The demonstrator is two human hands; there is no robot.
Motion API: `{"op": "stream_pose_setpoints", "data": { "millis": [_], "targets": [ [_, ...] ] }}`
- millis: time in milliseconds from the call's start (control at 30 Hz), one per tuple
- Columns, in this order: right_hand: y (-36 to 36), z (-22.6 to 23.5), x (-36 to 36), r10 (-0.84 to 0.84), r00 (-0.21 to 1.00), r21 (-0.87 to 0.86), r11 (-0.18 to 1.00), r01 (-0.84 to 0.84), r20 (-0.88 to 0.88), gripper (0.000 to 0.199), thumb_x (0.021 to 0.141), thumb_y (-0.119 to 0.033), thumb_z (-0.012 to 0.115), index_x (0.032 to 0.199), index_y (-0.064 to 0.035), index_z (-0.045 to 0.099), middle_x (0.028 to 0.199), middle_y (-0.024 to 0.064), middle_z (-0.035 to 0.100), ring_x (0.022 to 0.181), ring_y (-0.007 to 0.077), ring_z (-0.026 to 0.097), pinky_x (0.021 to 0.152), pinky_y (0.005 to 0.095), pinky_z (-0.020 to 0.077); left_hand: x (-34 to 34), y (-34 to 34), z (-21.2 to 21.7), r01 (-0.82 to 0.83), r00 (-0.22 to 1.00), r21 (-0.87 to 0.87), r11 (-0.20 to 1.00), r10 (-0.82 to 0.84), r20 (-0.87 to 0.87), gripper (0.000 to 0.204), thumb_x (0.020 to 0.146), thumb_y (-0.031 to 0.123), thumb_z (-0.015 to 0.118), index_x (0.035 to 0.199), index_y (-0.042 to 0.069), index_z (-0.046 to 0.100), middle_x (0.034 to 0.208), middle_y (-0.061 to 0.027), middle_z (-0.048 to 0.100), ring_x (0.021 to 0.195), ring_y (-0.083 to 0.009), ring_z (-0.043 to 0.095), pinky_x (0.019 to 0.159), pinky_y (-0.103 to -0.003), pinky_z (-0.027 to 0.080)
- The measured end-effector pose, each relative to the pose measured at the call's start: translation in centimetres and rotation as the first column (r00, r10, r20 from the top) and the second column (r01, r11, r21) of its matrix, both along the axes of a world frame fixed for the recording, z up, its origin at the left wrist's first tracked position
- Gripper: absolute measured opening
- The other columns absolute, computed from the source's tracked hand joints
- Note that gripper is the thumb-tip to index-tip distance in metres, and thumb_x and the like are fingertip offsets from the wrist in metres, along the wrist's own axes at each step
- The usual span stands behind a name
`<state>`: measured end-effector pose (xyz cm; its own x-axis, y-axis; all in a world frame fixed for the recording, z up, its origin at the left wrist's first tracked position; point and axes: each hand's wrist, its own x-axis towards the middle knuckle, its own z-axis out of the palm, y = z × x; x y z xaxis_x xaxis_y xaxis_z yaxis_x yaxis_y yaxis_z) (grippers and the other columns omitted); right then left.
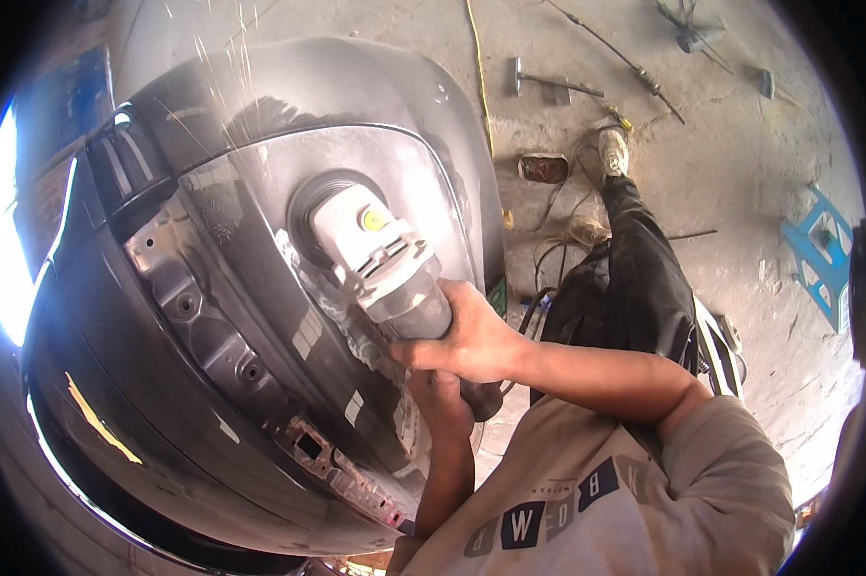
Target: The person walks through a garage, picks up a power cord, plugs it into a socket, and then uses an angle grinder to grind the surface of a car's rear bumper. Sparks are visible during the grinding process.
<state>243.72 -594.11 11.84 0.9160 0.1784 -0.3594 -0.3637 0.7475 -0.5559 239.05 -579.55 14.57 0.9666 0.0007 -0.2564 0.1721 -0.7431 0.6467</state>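
Note:
An angle grinder [409,298] with a pale head, a yellow-green button and a dark body is in both my hands. My right hand [476,336] wraps round its dark body, fingers closed. Below that, my left hand [442,401] is closed on the rear part of the grinder, with some of its fingers hidden. The round disc [303,197] meets the dark grey car body panel [356,158], but the contact edge is hidden under the head. Scraped, rough filler [356,341] runs along the panel edge beside the tool. Thin streaks like sparks rise at the upper left.
A bare metal strip with holes [188,307] crosses the car body. On the concrete floor lie a hammer [548,80], a long rod [634,69], a yellow cable [481,77] and dark cords near my feet. A blue plastic stool [829,264] is at the right.

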Motion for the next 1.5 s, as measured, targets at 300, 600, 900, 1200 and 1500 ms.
{"op": "stream_pose_setpoints", "data": {
  "millis": [300, 600, 900, 1200, 1500],
  "targets": [
    [-0.4, 0.0, 0.4, 0.007, 1.0, -0.054, 0.999, -0.008, -0.011, 0.048, 0.071, -0.019, 0.074, 0.108, 0.0071, 0.059, 0.092, 0.0108, 0.066, 0.084, 0.0158, 0.059, 0.078, 0.0322, 0.0487, 0.9, -1.4, 0.7, -0.006, 0.999, -0.02, 1.0, 0.005, -0.051, 0.075, 0.095, 0.058, 0.035, 0.128, -0.008, 0.045, 0.128, -0.0202, 0.051, 0.119, -0.0271, 0.051, 0.097, -0.038, 0.041],
    [0.4, -0.4, -2.5, 0.092, 0.995, -0.016, 0.996, -0.092, -0.027, 0.051, 0.07, -0.02, 0.073, 0.11, 0.0079, 0.057, 0.092, 0.0164, 0.066, 0.089, 0.019, 0.062, 0.083, 0.033, 0.0482, -2.5, -0.7, 1.5, -0.022, 0.981, -0.054, 0.998, 0.011, -0.195, 0.066, 0.094, 0.053, 0.046, 0.109, -0.011, 0.056, 0.103, -0.0196, 0.064, 0.096, -0.0284, 0.062, 0.079, -0.039, 0.047],
    [1.3, 0.3, -4.5, 0.101, 0.994, -0.015, 0.995, -0.101, -0.049, 0.05, 0.069, -0.019, 0.074, 0.107, 0.0077, 0.058, 0.091, 0.0189, 0.067, 0.086, 0.0213, 0.064, 0.082, 0.0346, 0.0492, -5.5, 1.6, 0.5, -0.088, 0.982, -0.116, 0.989, 0.067, -0.177, 0.073, 0.092, 0.059, 0.046, 0.113, -0.01, 0.053, 0.107, -0.0204, 0.063, 0.1, -0.0296, 0.061, 0.084, -0.04, 0.046],
    [2.0, 0.5, -5.1, 0.075, 0.997, -0.068, 0.995, -0.077, -0.035, 0.053, 0.068, -0.021, 0.074, 0.109, 0.0083, 0.057, 0.092, 0.0208, 0.067, 0.088, 0.0246, 0.066, 0.083, 0.0361, 0.0496, -6.0, 3.1, -0.5, -0.061, 0.982, -0.03, 0.998, 0.055, -0.18, 0.066, 0.095, 0.051, 0.039, 0.126, -0.007, 0.044, 0.123, -0.0189, 0.053, 0.113, -0.0273, 0.054, 0.092, -0.04, 0.043],
    [2.1, 0.4, -5.4, 0.099, 0.995, -0.157, 0.982, -0.101, -0.026, 0.057, 0.068, -0.021, 0.074, 0.114, 0.0063, 0.056, 0.098, 0.0184, 0.067, 0.093, 0.0221, 0.065, 0.086, 0.0349, 0.049, -6.1, 2.8, -0.6, -0.106, 0.979, -0.109, 0.988, 0.084, -0.185, 0.056, 0.098, 0.04, 0.037, 0.132, -0.005, 0.039, 0.129, -0.0171, 0.048, 0.119, -0.0248, 0.05, 0.096, -0.038, 0.042]
  ]
}}
